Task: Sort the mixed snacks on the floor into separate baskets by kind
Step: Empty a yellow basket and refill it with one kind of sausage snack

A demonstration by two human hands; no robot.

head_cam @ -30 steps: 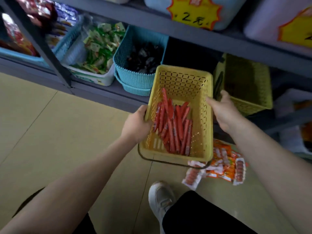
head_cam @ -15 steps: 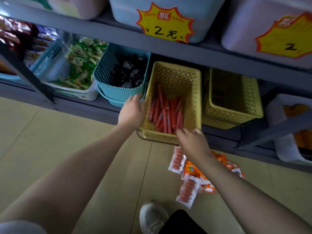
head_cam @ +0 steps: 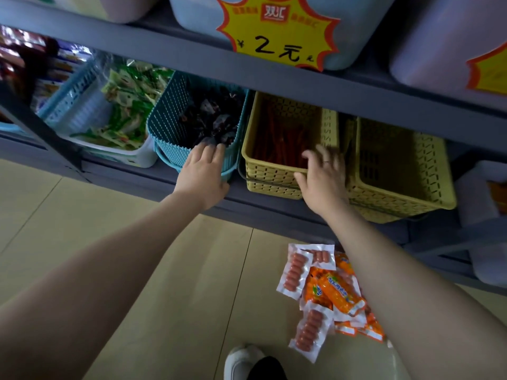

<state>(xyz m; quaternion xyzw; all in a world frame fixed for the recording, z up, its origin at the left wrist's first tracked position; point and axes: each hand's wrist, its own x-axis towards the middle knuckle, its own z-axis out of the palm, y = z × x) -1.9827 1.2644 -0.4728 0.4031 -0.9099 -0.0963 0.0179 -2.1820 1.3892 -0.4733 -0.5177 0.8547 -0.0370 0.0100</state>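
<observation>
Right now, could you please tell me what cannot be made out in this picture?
Head view only:
- Right yellow basket: its inside is too dark under the shelf to tell any contents.
- Orange packets: the right arm covers part of the pile, so no count.
- Dark snacks in the teal basket: too dim to name.
- Left hand: fingertips blurred; contact with the teal basket unclear.
- Second price tag: cut off by the right edge.

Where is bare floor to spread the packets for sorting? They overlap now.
Bare floor lies left of the packets, between shelf and shoe. It is crowded right of the packets, under the right arm, and the shelf is packed with baskets.
</observation>
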